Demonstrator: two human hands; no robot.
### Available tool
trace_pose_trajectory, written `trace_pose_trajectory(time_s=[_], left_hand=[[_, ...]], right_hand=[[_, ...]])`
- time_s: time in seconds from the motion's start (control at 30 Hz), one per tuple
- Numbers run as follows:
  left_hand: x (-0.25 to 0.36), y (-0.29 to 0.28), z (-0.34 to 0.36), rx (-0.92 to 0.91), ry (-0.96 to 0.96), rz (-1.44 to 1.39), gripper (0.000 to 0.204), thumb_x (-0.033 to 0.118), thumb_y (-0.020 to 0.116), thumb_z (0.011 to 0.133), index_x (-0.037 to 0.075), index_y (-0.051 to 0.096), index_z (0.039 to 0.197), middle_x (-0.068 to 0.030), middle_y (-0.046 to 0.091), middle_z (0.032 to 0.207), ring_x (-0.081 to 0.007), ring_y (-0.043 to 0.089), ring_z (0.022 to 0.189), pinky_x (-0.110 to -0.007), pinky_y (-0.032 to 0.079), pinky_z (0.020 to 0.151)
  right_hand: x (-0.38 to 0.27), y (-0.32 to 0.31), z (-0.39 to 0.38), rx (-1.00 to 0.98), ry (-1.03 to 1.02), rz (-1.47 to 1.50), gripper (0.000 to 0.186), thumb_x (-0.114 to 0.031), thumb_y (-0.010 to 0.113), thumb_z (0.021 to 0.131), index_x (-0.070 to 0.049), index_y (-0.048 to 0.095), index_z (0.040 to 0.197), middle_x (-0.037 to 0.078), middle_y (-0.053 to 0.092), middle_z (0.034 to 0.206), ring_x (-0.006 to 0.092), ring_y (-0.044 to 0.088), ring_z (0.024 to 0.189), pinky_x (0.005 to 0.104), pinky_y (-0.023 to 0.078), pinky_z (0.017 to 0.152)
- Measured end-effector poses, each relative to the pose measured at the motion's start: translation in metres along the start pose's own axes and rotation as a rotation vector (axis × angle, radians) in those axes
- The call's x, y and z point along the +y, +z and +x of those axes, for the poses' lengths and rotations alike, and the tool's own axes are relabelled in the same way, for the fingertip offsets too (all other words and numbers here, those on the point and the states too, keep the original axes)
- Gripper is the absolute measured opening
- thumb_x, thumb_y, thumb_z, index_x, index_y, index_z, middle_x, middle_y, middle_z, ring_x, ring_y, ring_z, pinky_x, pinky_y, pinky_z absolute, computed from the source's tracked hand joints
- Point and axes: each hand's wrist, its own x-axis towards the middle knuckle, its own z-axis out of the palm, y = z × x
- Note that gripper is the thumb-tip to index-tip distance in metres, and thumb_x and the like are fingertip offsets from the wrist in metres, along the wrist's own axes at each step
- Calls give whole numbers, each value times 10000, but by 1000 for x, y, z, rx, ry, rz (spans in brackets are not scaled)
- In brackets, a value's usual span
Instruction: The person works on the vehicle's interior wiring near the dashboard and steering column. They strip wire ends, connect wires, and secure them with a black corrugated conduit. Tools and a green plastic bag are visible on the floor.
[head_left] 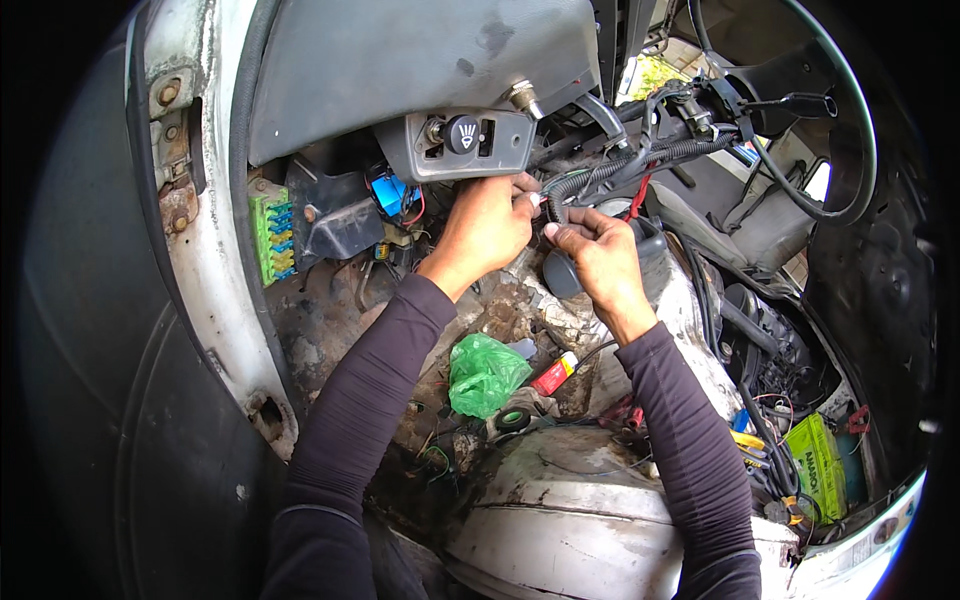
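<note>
Under the dashboard of a stripped vehicle cab, both my hands are raised close together at a bundle of wires. My left hand (488, 228) is closed, its fingertips pinched at a small whitish piece beside the wires, too small to name. Just to its right, my right hand (598, 258) is closed, thumb and forefinger together at the lower end of the black wire harness (590, 177); what lies between its fingertips is mostly hidden. The harness runs up to the right toward the steering column. A grey switch panel (507, 140) with a black knob sits just above my left hand.
A green fuse box (270, 238) is at the left wall, a blue relay (390, 190) nearby. On the dirty floor lie a green plastic bag (486, 374) and a red-and-yellow box (554, 373). The steering wheel (862, 130) stands upper right; pliers (748, 440) lie lower right.
</note>
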Motion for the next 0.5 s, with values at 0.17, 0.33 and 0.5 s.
trace_pose_trajectory(time_s=[0.17, 0.33, 0.5], left_hand=[[2, -2, -1, 17, -4, 79, 163, 114, 711, 917, 1, 705, 1035, -176, 754, 1003, -285, 740, 964, -404, 548, 866], [11, -3, -1, 32, -26, 106, 191, 139, 708, 908, -4, 716, 1034, -191, 748, 955, -288, 736, 916, -409, 548, 833], [7, -1, 3, -49, -196, -38, 213, 146, 712, 921, -29, 706, 1041, -163, 747, 931, -224, 723, 864, -380, 553, 773]], right_hand=[[-12, 0, -1, 97, -98, -219, 313, -3, 762, 841, 79, 738, 1141, 92, 756, 959, 138, 659, 837, 275, 507, 794], [-23, 7, -5, 201, -196, -437, 404, -168, 752, 794, 36, 756, 1143, 259, 760, 1043, 351, 746, 983, 385, 546, 912], [-32, 10, -8, 221, -177, -593, 430, -219, 736, 788, 19, 757, 1146, 278, 745, 1064, 414, 723, 1049, 427, 540, 963]])
